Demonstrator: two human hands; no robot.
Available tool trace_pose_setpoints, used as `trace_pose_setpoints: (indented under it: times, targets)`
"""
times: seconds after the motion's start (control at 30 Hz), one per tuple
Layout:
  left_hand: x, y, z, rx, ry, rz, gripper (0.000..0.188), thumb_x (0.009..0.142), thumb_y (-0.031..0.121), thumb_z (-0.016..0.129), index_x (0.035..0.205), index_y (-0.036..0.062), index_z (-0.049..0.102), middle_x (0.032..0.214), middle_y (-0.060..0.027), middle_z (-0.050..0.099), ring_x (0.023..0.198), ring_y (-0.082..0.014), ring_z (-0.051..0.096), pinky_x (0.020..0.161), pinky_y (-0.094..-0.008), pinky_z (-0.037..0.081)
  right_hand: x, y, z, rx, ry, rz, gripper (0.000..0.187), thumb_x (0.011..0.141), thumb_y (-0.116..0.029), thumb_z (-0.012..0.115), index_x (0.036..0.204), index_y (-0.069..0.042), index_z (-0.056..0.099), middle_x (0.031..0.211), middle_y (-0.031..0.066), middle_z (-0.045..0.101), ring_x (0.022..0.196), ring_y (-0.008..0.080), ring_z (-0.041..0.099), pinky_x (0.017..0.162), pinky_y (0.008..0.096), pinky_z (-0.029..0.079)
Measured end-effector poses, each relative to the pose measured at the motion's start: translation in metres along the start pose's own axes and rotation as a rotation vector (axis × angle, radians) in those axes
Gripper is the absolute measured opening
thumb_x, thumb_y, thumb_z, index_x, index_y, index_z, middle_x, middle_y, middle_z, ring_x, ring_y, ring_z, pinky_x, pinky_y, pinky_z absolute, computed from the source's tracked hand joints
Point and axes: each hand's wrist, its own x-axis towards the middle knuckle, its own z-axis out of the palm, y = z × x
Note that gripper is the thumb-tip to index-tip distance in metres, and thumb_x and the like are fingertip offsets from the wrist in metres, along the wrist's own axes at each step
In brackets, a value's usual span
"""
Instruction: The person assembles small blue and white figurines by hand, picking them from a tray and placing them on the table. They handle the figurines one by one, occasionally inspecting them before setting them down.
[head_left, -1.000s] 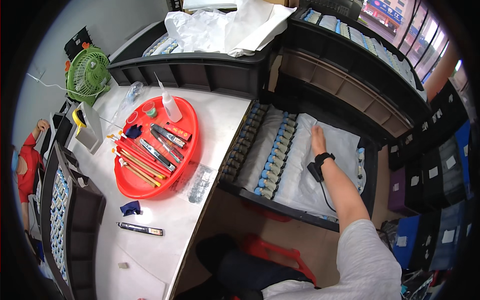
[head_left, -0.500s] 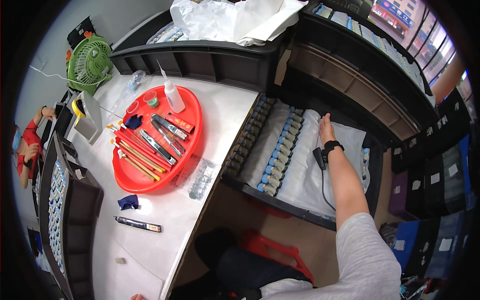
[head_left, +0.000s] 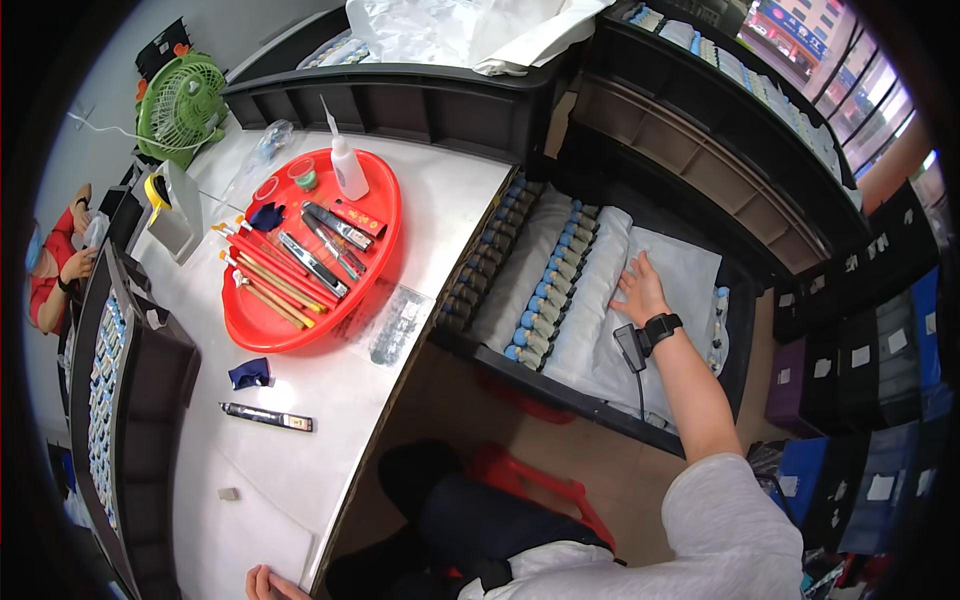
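Note:
My right hand [head_left: 643, 290] is over the black crate [head_left: 600, 408] to the right of the table, palm down with its fingers spread. It touches or hovers just above the white cloth-like sheet [head_left: 680, 262] lying in the crate; which, I cannot tell. Left of it runs a row of small blue-topped, pale-bodied figurines [head_left: 553, 290], with a rolled strip of white sheet [head_left: 590, 300] alongside. Darker pieces [head_left: 490, 250] stand in another row at the crate's left side. At the bottom edge, my left hand [head_left: 272, 584] shows only partly, fingers resting on the table, holding nothing visible.
A red tray [head_left: 262, 338] on the white table [head_left: 250, 455] bears brushes, cutter knives and a squeeze bottle [head_left: 348, 172]. A dark pen-like tool [head_left: 266, 416] and navy cloth [head_left: 249, 373] lie nearer. Another crate [head_left: 370, 108], a green fan [head_left: 180, 105] and a co-worker [head_left: 62, 265] are beyond.
My right hand has moved toward me and left across the sheet, its fingers now spread wider. More of my left hand shows at the bottom edge. The view has shifted slightly.

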Motion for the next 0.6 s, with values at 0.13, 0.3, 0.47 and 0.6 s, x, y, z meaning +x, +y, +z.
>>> trace_pose_setpoints:
  times: [0.13,0.3,0.47,0.6]
  targets:
    - [0.0,0.001,0.0,-0.001,-0.004,-0.005,0.011,0.085,0.008,0.062,0.088,-0.0015,0.068,0.087,-0.0166,0.066,0.075,-0.03,0.062,0.07,-0.0373,0.052,-0.009,0.001,-0.003,-0.154,0.038,-0.056,0.088,0.089,-0.062,0.042,0.15,-0.012,0.002,0.155,0.0183,0.004,0.144,0.0294,0.006,0.106,0.0646,0.014]
    - [-0.002,0.002,-0.003,0.017,-0.01,-0.013,0.01,0.085,0.008,0.063,0.087,-0.0006,0.068,0.087,-0.0157,0.066,0.075,-0.0296,0.062,0.069,-0.0376,0.051,-0.046,0.005,0.005,-0.272,0.072,0.08,0.083,0.09,-0.055,0.046,0.15,-0.012,0.007,0.151,0.0187,0.015,0.14,0.0329,0.016,0.102,0.0656,0.025]
    - [-0.001,0.003,-0.002,-0.013,0.006,-0.026,0.009,0.085,0.007,0.063,0.088,-0.0008,0.068,0.086,-0.016,0.066,0.075,-0.0295,0.062,0.069,-0.0373,0.052,-0.056,0.025,0.009,-0.164,-0.039,0.253,0.083,0.088,-0.051,0.05,0.149,-0.012,0.01,0.149,0.0195,0.017,0.137,0.0335,0.021,0.101,0.0657,0.025]
    - [-0.001,0.004,-0.002,-0.036,-0.003,-0.057,0.009,0.084,0.006,0.064,0.088,-0.0011,0.068,0.086,-0.0163,0.066,0.075,-0.0298,0.062,0.069,-0.0371,0.052,-0.063,0.029,0.02,-0.231,-0.086,0.217,0.085,0.087,-0.052,0.053,0.149,-0.011,0.011,0.149,0.0187,0.017,0.136,0.0321,0.023,0.103,0.0643,0.024]
